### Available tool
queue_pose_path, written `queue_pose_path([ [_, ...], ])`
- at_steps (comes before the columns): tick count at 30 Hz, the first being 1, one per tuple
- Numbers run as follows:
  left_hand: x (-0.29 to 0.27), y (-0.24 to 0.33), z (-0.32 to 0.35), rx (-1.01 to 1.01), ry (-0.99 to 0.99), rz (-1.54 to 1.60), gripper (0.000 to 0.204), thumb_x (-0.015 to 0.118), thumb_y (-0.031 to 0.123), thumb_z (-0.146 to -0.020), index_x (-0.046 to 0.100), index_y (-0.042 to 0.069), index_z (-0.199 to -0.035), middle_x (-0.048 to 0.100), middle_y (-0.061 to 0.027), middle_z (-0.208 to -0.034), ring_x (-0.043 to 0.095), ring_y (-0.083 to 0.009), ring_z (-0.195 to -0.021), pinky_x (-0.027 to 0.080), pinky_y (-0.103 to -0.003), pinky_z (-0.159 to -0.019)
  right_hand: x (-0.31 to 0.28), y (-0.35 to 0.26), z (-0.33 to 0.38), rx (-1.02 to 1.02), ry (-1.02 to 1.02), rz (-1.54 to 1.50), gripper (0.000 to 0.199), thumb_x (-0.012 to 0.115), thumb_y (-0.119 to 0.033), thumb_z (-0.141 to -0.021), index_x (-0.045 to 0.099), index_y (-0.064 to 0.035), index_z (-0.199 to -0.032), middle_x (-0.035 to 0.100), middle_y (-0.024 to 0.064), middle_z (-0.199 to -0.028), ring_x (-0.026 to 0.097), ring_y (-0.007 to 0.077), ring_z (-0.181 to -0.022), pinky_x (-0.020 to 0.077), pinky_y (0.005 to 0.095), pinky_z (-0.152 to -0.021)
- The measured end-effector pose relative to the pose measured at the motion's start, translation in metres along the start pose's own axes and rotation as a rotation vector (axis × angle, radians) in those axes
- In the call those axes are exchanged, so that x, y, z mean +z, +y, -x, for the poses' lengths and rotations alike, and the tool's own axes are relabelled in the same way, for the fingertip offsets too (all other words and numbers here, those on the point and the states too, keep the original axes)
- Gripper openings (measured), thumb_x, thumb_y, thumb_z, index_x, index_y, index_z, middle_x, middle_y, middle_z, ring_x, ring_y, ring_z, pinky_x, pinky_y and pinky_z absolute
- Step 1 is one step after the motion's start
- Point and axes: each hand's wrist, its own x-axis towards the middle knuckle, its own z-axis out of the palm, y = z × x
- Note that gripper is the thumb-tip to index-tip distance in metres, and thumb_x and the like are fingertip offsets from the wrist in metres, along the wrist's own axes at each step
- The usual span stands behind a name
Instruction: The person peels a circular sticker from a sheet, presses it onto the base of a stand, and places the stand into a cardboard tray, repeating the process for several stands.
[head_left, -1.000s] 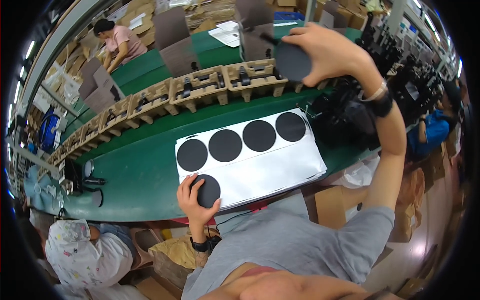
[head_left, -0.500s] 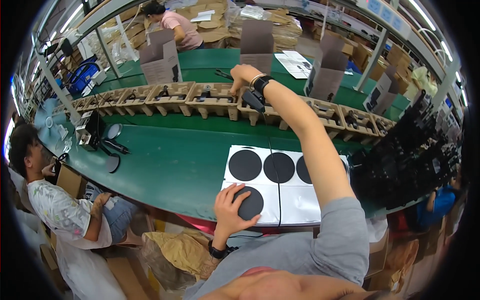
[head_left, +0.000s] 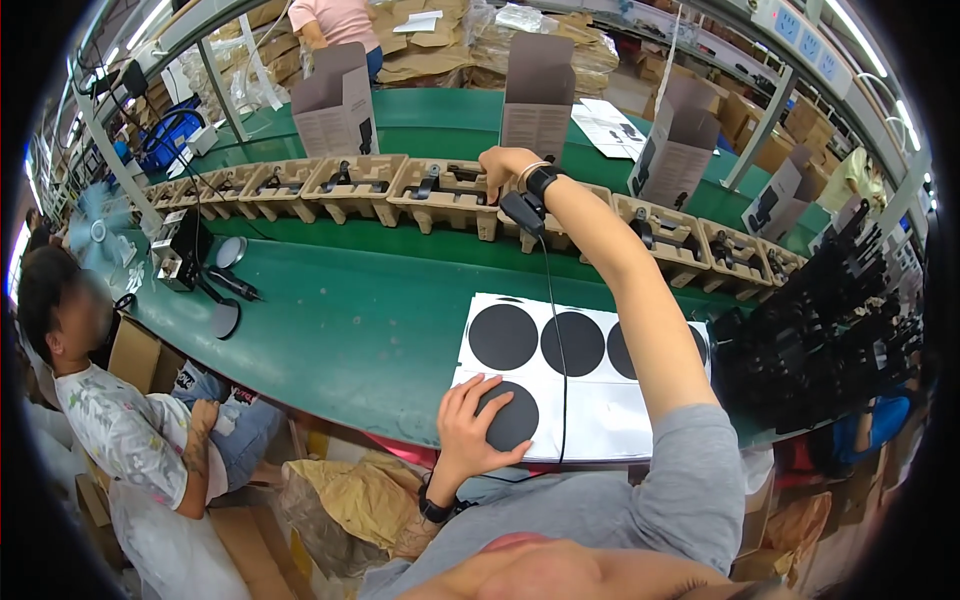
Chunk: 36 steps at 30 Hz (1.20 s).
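My left hand (head_left: 468,425) lies with fingers spread around a black round disc (head_left: 512,415) on a white sheet (head_left: 600,410) at the table's near edge. Other black discs (head_left: 503,337) sit in a row on the same sheet. My right arm stretches across the table. The right hand (head_left: 508,168) dips with bent fingers into a brown moulded pulp tray (head_left: 410,205) that carries black parts (head_left: 465,178). Its fingertips and anything in them are hidden. From a black device (head_left: 523,213) at my right wrist, a thin cable runs down over the sheet.
More pulp trays (head_left: 345,190) form a line along the green table (head_left: 340,320). Behind them stand open cartons (head_left: 537,95). Black parts (head_left: 800,330) are heaped at the right. A person (head_left: 130,420) sits at the left, near a small fan (head_left: 98,230).
The view has shifted, so the table appears a little further right. A black pronged part beside my right hand no longer shows there. My left hand stays on the disc.
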Motion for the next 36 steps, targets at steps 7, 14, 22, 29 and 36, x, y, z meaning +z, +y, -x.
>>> queue_pose_path([
  [7, -0.001, -0.001, -0.001, 0.009, -0.003, -0.009, 0.055, 0.078, 0.043, -0.055, 0.069, 0.01, -0.099, 0.063, -0.01, -0.117, 0.055, -0.033, -0.115, 0.041, -0.046, -0.094, 0.022, 0.026, -0.03, -0.085, 0.171, -0.128, 0.043, 0.078, -0.012, -0.073, 0.066, 0.0045, -0.11, 0.066, 0.0225, -0.114, 0.064, 0.0362, -0.103, 0.0512, 0.0433, -0.085],
  [14, 0.003, -0.003, 0.004, 0.003, -0.02, 0.004, 0.056, 0.077, 0.042, -0.055, 0.069, 0.01, -0.1, 0.063, -0.0108, -0.117, 0.055, -0.0349, -0.115, 0.041, -0.046, -0.093, 0.066, 0.021, -0.032, -0.021, 0.326, 0.047, 0.041, 0.081, -0.008, -0.067, 0.069, 0.0018, -0.105, 0.066, 0.0225, -0.112, 0.058, 0.0392, -0.109, 0.0491, 0.0435, -0.092],
  [22, -0.005, 0.0, 0.007, 0.021, -0.051, -0.019, 0.055, 0.075, 0.041, -0.057, 0.067, 0.008, -0.1, 0.061, -0.0123, -0.119, 0.054, -0.0367, -0.115, 0.041, -0.048, -0.095, 0.085, 0.005, -0.005, 0.147, 0.35, -0.225, 0.043, 0.069, -0.033, -0.08, 0.068, -0.004, -0.111, 0.064, 0.0195, -0.118, 0.05, 0.0324, -0.126, 0.0418, 0.0498, -0.102],
  [29, -0.006, 0.003, 0.022, -0.002, -0.042, -0.074, 0.056, 0.073, 0.042, -0.058, 0.066, 0.005, -0.1, 0.061, -0.0146, -0.119, 0.052, -0.0388, -0.116, 0.04, -0.05, -0.097, 0.126, -0.046, 0.007, 0.248, 0.445, -0.11, 0.116, 0.049, -0.085, -0.07, 0.027, -0.0044, -0.15, 0.032, 0.0274, -0.15, 0.022, 0.0384, -0.144, 0.0122, 0.0557, -0.115],
  [36, 0.003, 0.018, 0.019, 0.04, -0.098, -0.107, 0.058, 0.071, 0.041, -0.062, 0.064, 0.004, -0.106, 0.058, -0.0153, -0.125, 0.051, -0.0375, -0.117, 0.037, -0.048, -0.101, 0.124, 0.017, 0.041, -0.1, 0.444, -0.646, 0.11, 0.044, -0.086, -0.071, 0.026, -0.0157, -0.153, 0.009, 0.0273, -0.157, -0.002, 0.0439, -0.146, -0.0015, 0.0691, -0.109],
])
